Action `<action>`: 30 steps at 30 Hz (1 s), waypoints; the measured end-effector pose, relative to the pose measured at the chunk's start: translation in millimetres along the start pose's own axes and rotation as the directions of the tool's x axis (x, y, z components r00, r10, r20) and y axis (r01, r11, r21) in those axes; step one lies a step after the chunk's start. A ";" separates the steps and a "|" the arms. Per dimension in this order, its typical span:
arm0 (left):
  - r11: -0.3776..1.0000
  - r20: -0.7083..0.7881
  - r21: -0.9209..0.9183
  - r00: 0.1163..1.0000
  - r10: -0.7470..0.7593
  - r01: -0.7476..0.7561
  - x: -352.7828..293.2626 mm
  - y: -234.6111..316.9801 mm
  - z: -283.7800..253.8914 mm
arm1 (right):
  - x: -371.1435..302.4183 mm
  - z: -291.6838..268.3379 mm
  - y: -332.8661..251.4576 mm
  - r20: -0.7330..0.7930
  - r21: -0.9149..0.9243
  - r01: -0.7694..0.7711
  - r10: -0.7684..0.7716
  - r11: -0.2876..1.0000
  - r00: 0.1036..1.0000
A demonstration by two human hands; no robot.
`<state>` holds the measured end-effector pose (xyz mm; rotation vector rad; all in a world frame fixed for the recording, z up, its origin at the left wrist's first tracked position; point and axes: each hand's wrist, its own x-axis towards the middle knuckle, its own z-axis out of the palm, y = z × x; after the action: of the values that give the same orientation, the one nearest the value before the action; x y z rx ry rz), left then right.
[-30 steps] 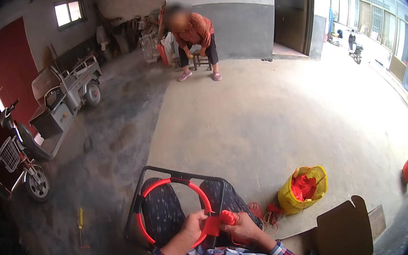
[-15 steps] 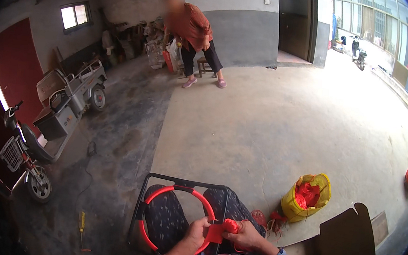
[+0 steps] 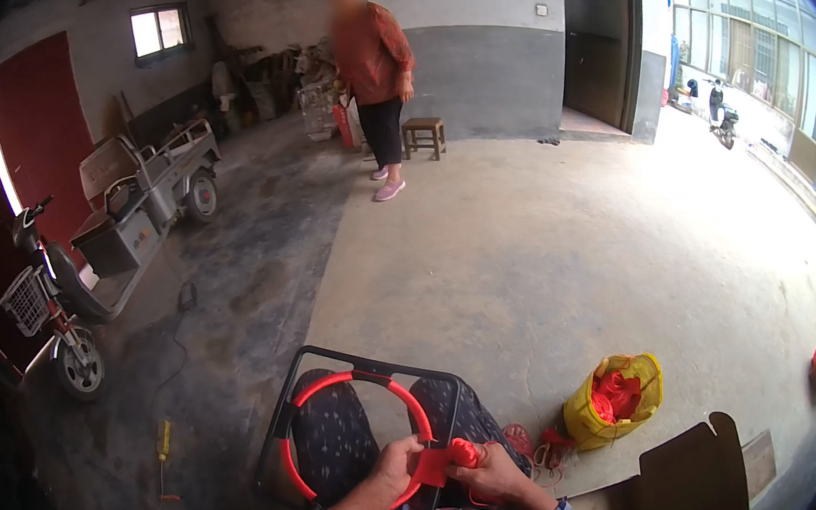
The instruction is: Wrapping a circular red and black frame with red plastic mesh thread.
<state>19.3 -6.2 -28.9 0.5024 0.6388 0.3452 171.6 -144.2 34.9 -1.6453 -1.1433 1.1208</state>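
Across my lap rests a black rectangular frame (image 3: 386,363) with a ring (image 3: 418,415) fixed inside it, wrapped mostly in red ribbon with short black stretches showing. My left hand (image 3: 392,470) is closed on the ring's lower right side, thumb on the wrapping. A flat red ribbon (image 3: 431,466) spans from there to my right hand (image 3: 502,475), which is closed around a small bunched roll of the same ribbon. My fingers partly hide the roll and the ring's lower right part.
A yellow bag (image 3: 599,433) of red material stands right of my knees, near an open cardboard box (image 3: 694,479). A yellow-handled tool (image 3: 164,441) lies left. Farther off are a person (image 3: 375,60), a wooden stool (image 3: 424,136), a cargo tricycle (image 3: 136,214) and a parked two-wheeler (image 3: 68,327).
The person across the room has risen from a bent posture beside the stool and stands upright, feet shifted left. My hands, the ring and the ribbon look nearly unchanged.
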 end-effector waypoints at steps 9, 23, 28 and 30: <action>0.999 -0.018 0.024 1.000 -0.023 0.023 -6.6 4.4 11.0 | -0.3 1.4 2.5 -0.009 0.036 0.043 -0.043 0.998 0.999; 0.998 0.042 0.035 0.998 -0.052 0.051 -4.6 6.5 5.1 | 0.6 1.6 4.6 -0.018 -0.003 0.049 -0.049 0.999 0.999; 0.999 0.004 0.034 1.000 -0.013 0.013 -2.3 2.9 6.2 | 0.3 0.7 5.8 -0.009 0.003 0.047 -0.047 0.999 0.999; 0.999 -0.010 0.041 1.000 0.002 -0.002 0.3 2.3 2.8 | 1.6 0.3 5.0 -0.008 -0.008 0.046 -0.046 0.999 0.999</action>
<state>20.9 -5.1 -25.9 0.5404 0.6561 0.3373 172.8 -143.8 29.7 -1.6199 -1.1759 1.0814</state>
